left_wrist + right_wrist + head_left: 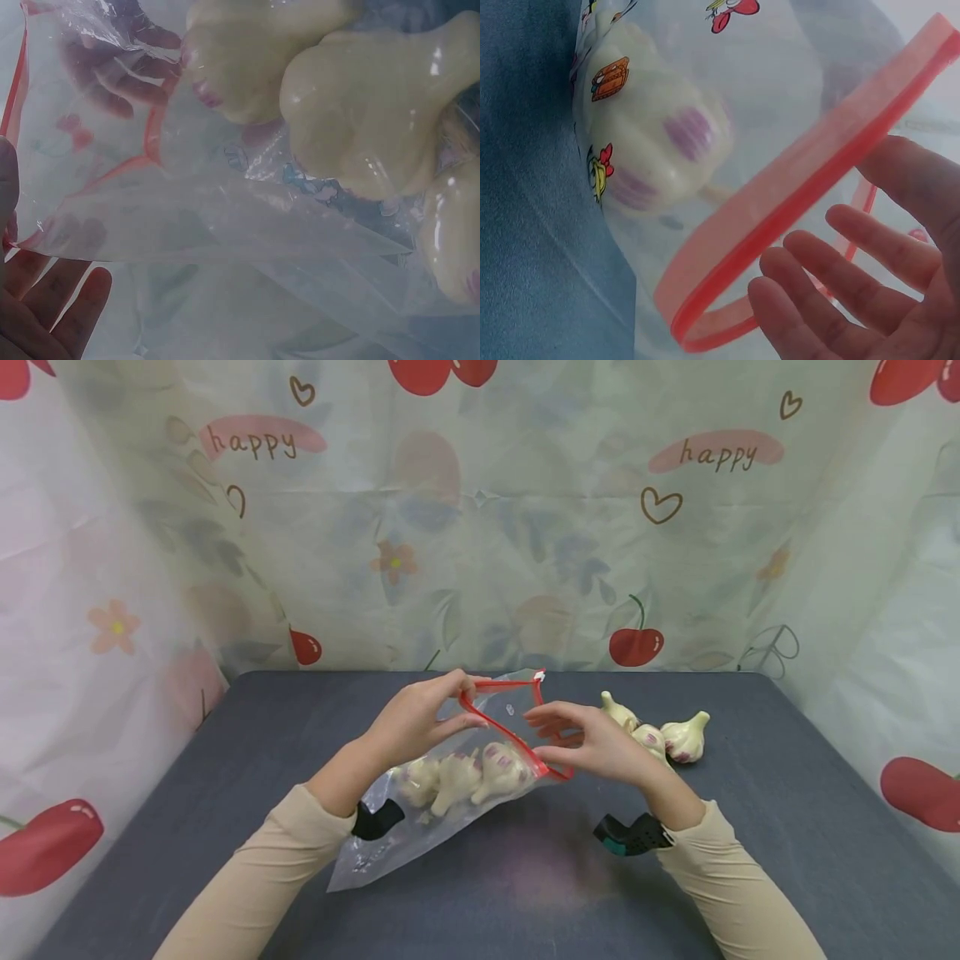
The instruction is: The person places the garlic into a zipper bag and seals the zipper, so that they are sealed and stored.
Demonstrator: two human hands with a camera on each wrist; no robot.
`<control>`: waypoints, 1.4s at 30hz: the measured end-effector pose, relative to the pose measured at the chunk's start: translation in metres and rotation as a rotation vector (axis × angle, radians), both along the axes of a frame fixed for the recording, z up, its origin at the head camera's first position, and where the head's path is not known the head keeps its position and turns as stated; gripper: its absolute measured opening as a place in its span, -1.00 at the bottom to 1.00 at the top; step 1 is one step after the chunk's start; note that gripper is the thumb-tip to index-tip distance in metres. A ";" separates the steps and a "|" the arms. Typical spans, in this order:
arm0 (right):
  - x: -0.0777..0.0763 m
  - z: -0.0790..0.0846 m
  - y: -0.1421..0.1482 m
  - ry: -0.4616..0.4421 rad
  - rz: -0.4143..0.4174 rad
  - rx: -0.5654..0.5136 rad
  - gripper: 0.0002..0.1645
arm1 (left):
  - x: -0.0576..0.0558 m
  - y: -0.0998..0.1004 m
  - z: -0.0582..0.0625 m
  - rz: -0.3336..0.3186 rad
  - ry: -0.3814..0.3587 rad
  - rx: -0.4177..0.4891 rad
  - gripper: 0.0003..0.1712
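Hands (pixel 422 717) at bag (pixel 405 842) — garlic (pixel 457 779) inside

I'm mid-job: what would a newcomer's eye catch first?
Probably the bright red rim of the clear plastic zip bag, gaping near centre in the head view. Then the pale, purple-marked garlic bulbs inside it, and the loose cream bulbs right of it on the dark grey table. Behind, printed red cherries dot the pale curtain.
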State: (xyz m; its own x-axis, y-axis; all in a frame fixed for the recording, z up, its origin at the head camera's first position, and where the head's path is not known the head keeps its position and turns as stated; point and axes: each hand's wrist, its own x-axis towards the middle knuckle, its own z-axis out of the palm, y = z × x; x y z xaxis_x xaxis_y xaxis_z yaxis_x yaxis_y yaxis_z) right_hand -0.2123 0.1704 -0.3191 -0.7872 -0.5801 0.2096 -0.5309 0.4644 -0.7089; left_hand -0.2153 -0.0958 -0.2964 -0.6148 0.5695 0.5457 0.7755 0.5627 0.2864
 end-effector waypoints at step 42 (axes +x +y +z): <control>0.002 -0.022 0.100 0.061 -0.449 0.016 -0.54 | 0.002 0.000 -0.002 -0.027 0.010 0.018 -0.65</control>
State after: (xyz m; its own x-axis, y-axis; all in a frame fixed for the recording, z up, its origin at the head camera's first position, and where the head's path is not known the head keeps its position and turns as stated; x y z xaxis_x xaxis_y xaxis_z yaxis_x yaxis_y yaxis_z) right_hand -0.2100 0.2700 -0.3415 -0.9480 -0.1875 0.2572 -0.3149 0.6690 -0.6733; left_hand -0.2135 -0.0961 -0.2988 -0.5940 0.5753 0.5623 0.7929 0.5366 0.2886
